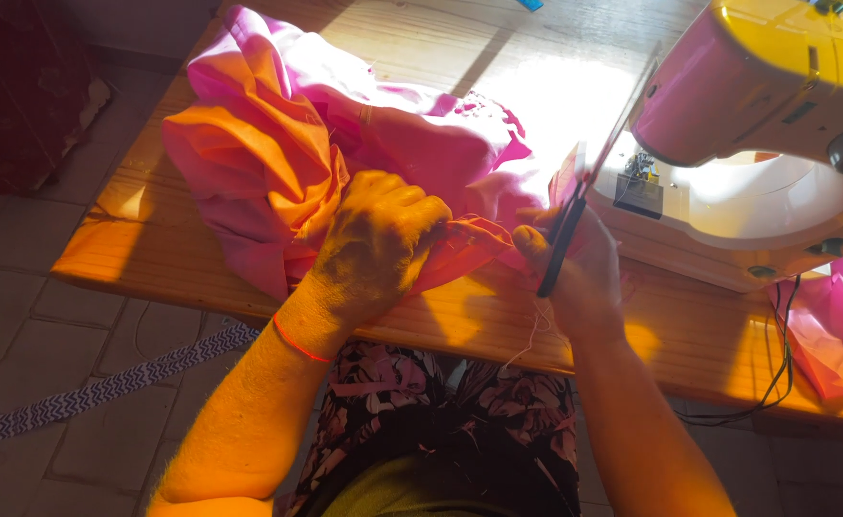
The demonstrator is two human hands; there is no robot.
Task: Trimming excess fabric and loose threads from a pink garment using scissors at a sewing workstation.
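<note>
Seen from the head camera: at a wooden desk [689, 335], the left hand [378, 244] clenches a bunch of pink cloth [278, 144] left of the sewing machine [776, 124]. The right hand [579, 273] grips dark scissors [575, 215], apparently at a thread; taut cloth would suit a clean snip.

A wooden table [689, 335] carries a heap of pink fabric [278, 144], a sewing machine [766, 191], and another pink cloth [838, 325] at its right edge.
</note>
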